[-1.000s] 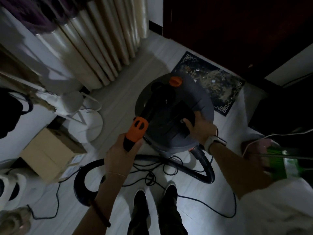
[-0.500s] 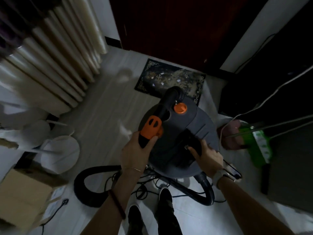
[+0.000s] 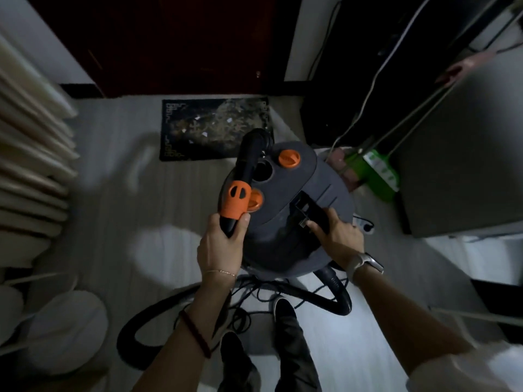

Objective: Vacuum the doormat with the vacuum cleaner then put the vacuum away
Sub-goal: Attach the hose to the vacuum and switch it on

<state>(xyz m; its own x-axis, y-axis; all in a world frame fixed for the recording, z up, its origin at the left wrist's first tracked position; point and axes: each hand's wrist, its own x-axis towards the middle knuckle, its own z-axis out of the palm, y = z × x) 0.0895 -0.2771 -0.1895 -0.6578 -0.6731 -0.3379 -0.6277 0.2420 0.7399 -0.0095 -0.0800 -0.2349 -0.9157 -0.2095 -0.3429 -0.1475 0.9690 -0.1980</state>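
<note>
Grey vacuum cleaner (image 3: 285, 210) stands on pale floor just short of the dark doormat (image 3: 209, 128). Left hand (image 3: 220, 244) wraps fingers round the orange-collared hose handle (image 3: 236, 199). Right hand (image 3: 336, 236) curls fingers around the lid's black carry handle (image 3: 311, 207).

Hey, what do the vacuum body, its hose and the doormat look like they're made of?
Vacuum body: likely moulded plastic, matte dark grey with orange caps, smooth seamed surfaces.
Hose: seemingly flexible black plastic or rubber, since it curves freely on the floor.
Doormat: probably woven or pile fabric, dark, printed, lying flat; dim light leaves it uncertain.
</note>
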